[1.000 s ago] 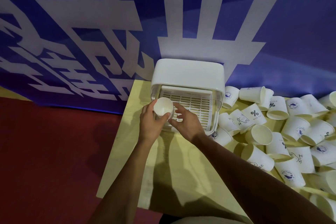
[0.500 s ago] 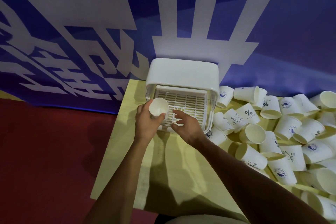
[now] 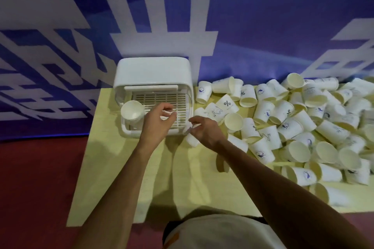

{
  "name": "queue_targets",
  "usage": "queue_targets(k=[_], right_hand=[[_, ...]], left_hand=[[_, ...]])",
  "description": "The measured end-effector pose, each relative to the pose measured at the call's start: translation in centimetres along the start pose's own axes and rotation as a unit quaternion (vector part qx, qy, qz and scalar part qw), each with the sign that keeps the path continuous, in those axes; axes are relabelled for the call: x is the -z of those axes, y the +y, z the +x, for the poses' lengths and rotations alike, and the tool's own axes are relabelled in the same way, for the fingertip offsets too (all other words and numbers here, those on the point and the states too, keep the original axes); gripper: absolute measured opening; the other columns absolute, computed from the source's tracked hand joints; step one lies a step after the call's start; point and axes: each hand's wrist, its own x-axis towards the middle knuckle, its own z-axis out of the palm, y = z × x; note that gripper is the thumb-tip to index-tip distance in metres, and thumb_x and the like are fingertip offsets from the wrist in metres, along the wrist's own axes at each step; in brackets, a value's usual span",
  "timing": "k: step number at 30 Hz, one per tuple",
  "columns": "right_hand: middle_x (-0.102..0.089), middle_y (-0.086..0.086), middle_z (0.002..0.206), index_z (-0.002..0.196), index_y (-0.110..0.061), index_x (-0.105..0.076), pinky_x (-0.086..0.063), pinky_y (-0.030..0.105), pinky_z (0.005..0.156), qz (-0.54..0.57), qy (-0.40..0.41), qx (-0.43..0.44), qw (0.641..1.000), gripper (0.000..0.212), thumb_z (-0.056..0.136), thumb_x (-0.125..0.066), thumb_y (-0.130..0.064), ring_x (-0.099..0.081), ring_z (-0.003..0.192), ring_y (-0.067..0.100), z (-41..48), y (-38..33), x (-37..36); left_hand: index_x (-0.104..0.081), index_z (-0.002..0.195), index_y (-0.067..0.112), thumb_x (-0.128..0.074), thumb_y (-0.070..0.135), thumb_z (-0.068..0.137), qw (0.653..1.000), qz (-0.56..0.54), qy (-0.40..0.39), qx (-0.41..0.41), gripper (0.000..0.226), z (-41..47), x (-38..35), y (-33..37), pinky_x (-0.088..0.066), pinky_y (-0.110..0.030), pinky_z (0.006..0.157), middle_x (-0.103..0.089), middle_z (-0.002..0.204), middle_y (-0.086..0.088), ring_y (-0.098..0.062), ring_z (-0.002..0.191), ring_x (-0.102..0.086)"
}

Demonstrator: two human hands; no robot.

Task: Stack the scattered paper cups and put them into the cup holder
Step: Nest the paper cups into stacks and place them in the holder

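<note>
A white cup holder [image 3: 153, 70] with a slatted tray stands at the table's back left. One white paper cup [image 3: 131, 110] stands mouth-up in the tray's front left corner, with no hand on it. My left hand [image 3: 158, 122] hovers over the tray just right of that cup, fingers loosely curled and holding nothing. My right hand [image 3: 204, 130] hangs beside the holder's front right corner, fingers loosely curled. It is above a cup [image 3: 192, 140] that lies on the table, partly hidden under it. A heap of scattered paper cups [image 3: 293, 127] covers the right side.
The pale yellow table [image 3: 121, 168] has its left edge just left of the holder, with red floor [image 3: 36, 188] beyond. A blue and white banner wall [image 3: 263, 26] rises right behind the holder and the cups.
My left hand has let go of the cup, which now stands in the tray, and has moved right. My right hand has left the tray and moved right toward the heap.
</note>
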Motion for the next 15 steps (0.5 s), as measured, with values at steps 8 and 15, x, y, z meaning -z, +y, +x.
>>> queue_targets(k=[8, 15], right_hand=[[-0.065, 0.005, 0.126, 0.128, -0.015, -0.063, -0.042, 0.027, 0.096, 0.008, 0.047, -0.054, 0.997, 0.042, 0.086, -0.063, -0.016, -0.06, 0.111, 0.021, -3.8, 9.6, 9.6], [-0.066, 0.005, 0.124, 0.128, -0.017, -0.063, -0.044, 0.027, 0.092, 0.025, 0.09, -0.095, 0.991, 0.044, 0.084, -0.064, -0.016, -0.061, 0.112, 0.022, -6.8, 20.3, 19.2]], left_hand=[[-0.07, 0.101, 0.029, -0.069, 0.025, 0.087, 0.987, 0.024, -0.159, 0.025, 0.014, -2.2, -12.6, 6.5, -0.046, -0.012, 0.072, -0.071, 0.094, 0.014, 0.004, 0.081, -0.063], [-0.068, 0.107, 0.03, -0.075, 0.023, 0.082, 0.964, 0.046, -0.259, 0.029, 0.027, -4.5, -25.2, 11.5, -0.055, -0.026, 0.081, -0.068, 0.1, 0.011, -0.008, 0.089, -0.065]])
